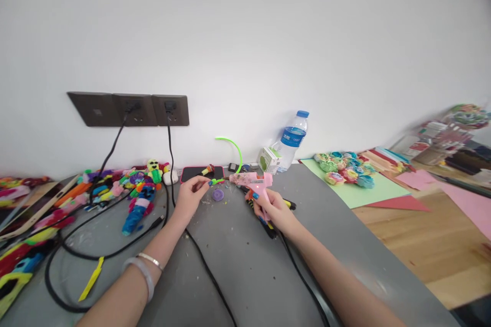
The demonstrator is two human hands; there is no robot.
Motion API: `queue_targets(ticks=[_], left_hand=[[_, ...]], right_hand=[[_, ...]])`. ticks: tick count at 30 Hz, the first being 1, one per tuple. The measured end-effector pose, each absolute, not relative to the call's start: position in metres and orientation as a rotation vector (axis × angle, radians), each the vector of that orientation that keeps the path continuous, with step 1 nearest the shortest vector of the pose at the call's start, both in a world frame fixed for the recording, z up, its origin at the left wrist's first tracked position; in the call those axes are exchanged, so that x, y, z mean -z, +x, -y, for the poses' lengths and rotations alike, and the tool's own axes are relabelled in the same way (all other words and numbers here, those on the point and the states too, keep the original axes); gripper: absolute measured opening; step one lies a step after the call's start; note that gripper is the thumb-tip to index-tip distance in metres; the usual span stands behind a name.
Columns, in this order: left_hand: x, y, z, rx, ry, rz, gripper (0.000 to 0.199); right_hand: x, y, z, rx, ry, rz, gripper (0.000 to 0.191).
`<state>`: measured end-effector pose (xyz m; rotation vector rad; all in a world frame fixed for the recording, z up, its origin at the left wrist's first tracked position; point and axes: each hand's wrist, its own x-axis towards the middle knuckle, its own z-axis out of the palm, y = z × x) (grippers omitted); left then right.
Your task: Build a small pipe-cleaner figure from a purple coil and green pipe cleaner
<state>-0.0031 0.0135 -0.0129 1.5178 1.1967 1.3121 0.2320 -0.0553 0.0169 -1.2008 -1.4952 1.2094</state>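
Observation:
My left hand (192, 197) is closed in a pinch on a short bright green pipe cleaner piece (218, 181). My right hand (274, 208) grips a pink hot glue gun (249, 180), its nozzle pointing left, close to the green piece. A thin green pipe cleaner strand (238, 152) curves up behind the nozzle; whether it joins the pinched piece I cannot tell. Just below the nozzle lies a small purple disc (218, 194). Pliers with black and yellow handles (269, 229) lie partly hidden under my right hand.
Colourful pipe cleaner figures (141, 209) and black cables (203, 260) spread across the left. At the wall stand a water bottle (293, 138) and a small box (269, 160), near a phone (187, 172). Paper flowers (345, 166) rest on green paper (356, 194) at right.

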Motion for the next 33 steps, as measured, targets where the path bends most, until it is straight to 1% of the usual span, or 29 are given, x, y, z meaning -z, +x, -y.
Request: queue_targets(ticks=[6,16,24,33], left_hand=[[0.0121,-0.0032,-0.0123,-1.298,1.526,-1.192,0.017],[0.0118,-0.0021,-0.0115,-1.278,1.567,-1.198,0.017],[0.0101,-0.0016,-0.0103,-1.275,1.580,-1.200,0.017],[0.0111,-0.0017,-0.0107,-1.268,1.590,-1.203,0.017]], right_hand=[[-0.0165,0.2246,0.0601,-1.140,-1.299,1.542,0.026],[-0.0160,0.2240,0.0598,-1.139,-1.356,1.580,0.020],[-0.0162,0.2241,0.0591,-1.105,-1.356,1.632,0.024],[-0.0116,0.2245,0.0591,-1.088,-1.356,1.645,0.023]])
